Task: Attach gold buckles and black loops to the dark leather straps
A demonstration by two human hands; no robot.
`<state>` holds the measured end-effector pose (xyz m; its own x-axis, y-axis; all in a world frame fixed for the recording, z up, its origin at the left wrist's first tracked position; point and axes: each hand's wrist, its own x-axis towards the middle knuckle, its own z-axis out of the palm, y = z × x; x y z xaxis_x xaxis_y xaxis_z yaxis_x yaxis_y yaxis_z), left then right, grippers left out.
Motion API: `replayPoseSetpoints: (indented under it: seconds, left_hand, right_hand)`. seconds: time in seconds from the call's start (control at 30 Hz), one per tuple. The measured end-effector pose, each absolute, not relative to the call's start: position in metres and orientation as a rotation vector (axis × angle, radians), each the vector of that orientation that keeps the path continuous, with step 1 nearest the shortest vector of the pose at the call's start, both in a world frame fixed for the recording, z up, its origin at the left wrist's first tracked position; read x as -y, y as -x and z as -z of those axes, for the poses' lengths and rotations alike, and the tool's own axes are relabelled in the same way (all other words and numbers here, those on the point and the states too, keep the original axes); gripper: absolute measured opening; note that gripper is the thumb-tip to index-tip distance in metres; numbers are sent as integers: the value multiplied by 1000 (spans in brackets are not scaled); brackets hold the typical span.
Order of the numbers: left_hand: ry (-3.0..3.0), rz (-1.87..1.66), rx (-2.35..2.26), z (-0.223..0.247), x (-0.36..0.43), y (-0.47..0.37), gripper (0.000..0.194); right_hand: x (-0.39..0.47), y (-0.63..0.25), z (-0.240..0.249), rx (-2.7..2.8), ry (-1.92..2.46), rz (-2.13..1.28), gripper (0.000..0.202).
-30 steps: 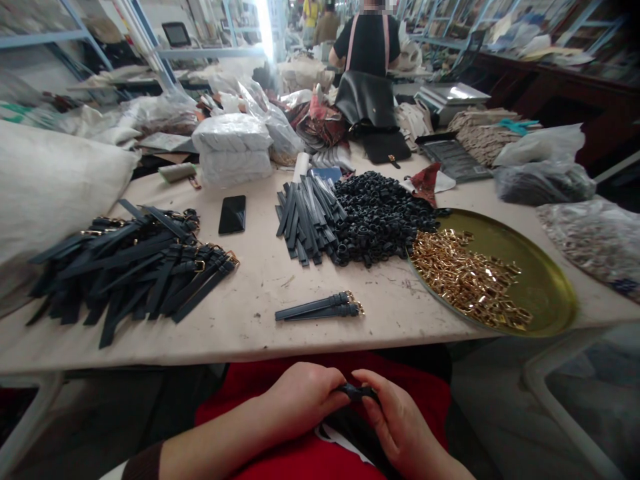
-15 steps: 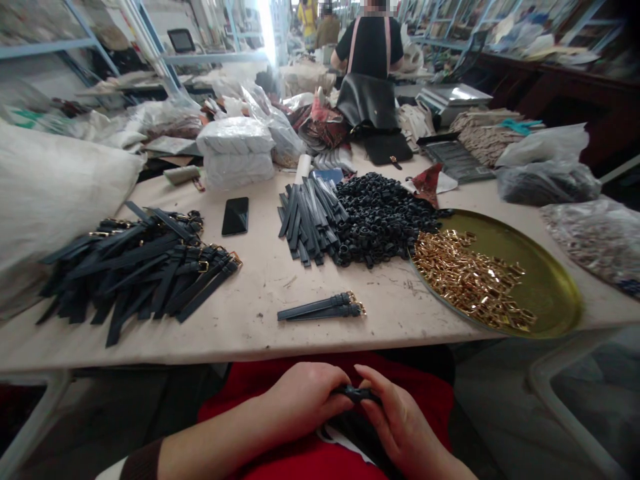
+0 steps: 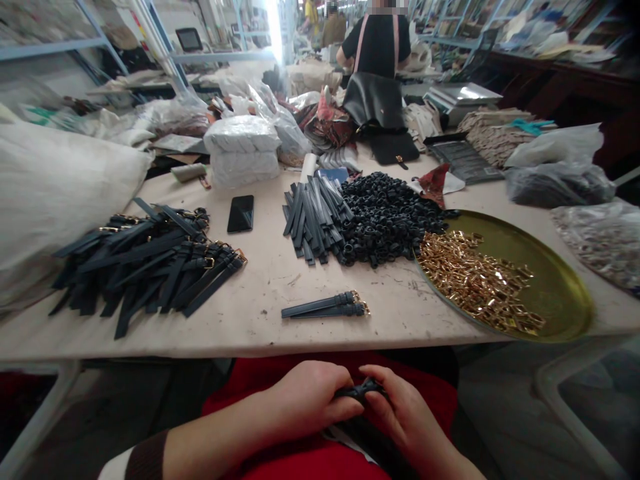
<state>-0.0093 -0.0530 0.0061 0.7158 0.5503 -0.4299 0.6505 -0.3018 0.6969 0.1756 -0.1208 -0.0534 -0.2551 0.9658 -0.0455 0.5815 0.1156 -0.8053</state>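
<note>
Over my lap, below the table's front edge, my left hand (image 3: 323, 390) and my right hand (image 3: 395, 400) meet around a dark leather strap (image 3: 361, 389). Thumbs and fingers of both hands pinch it; most of the strap is hidden by them. On the table straight ahead lie a few finished buckle straps (image 3: 324, 305) with gold buckles at their right ends. Behind them are a stack of plain dark strips (image 3: 316, 217) and a heap of small black loops (image 3: 385, 217). Gold buckles (image 3: 473, 280) are piled in a round gold tray (image 3: 560, 293) at right.
A pile of dark straps with buckles (image 3: 150, 263) lies at the left beside a big white sack (image 3: 60, 207). A phone (image 3: 241, 213) rests near the middle. Wrapped packs (image 3: 243, 150), a black bag (image 3: 377, 107) and clear plastic bags (image 3: 557, 167) stand farther back. A person (image 3: 377, 43) is beyond the table.
The camera view has shifted slightly, so the table's things appear a little to the right. Both hands keep hold of the strap, and the fingers of my right hand have moved slightly on it.
</note>
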Motion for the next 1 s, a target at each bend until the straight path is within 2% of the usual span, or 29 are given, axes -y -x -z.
replayPoseSetpoints:
  seconds: [0.07,0.13,0.27,0.5,0.77,1.0]
  left_hand:
    - [-1876,146,-810,-15,45,13,32]
    - [-1755,146,-736,-19,38,17,34]
    - [-1634,122,-700,-13,37,19,24]
    - [-1888,-60,-846,11,56,9,20]
    - [-1267,-92,-954,11,58,10,23]
    - [-1199,-144,-919,11,60,6,35]
  right_hand:
    - [120,-179,48,1851,1525,-1143,18]
    - [120,-181,43,1809,1483,-1285,20]
    - [124,-180,38,1711,1412,-1452,26]
    - [127,-169,41,1594,1397,-1474,31]
    - [123,-160,43,1257,1337,-1614,31]
    - [114,-156,44,1028,1280,-1703,33]
